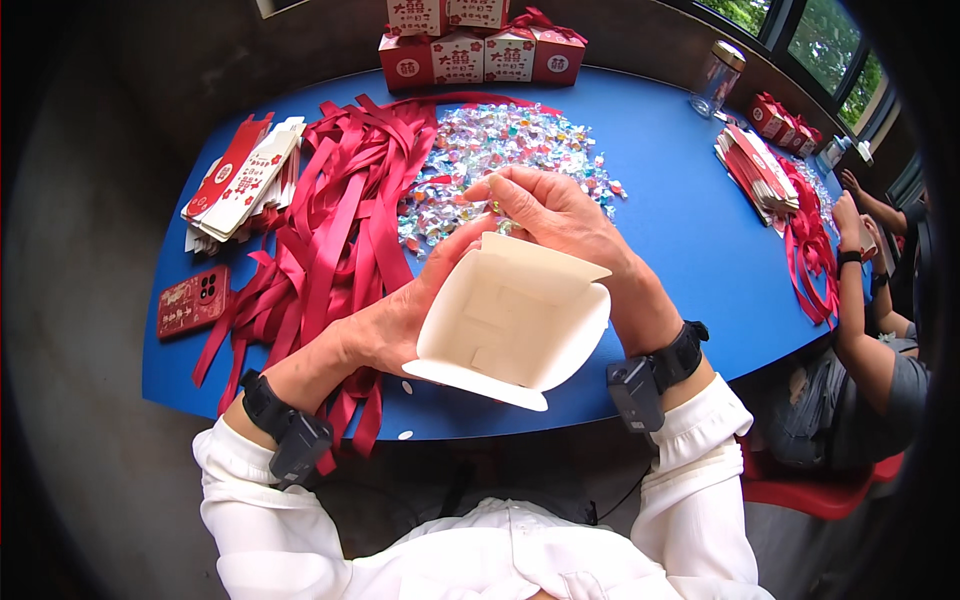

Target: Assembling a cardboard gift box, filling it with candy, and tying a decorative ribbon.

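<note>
My left hand (405, 315) is closed round the side of a white-lined paper box (510, 325), holding it tilted with its open mouth and spread flaps toward me. No contents show inside. My right hand (550, 212) is beyond the box's far edge, over the near part of a pile of wrapped candies (520, 140). Its fingers are bent and drawn together near the left fingertips; what they hold, if anything, I cannot make out. Beside the left forearm lies a heap of dark red ribbons (340, 210).
Flat red-and-white box blanks (245, 180) and a red phone (193, 302) lie left on the blue table (680, 230). Finished boxes (480, 55) are stacked at the back; a glass jar (718, 78) stands far right. Another person's arm (862, 320) works at the right, near more blanks and ribbons.
</note>
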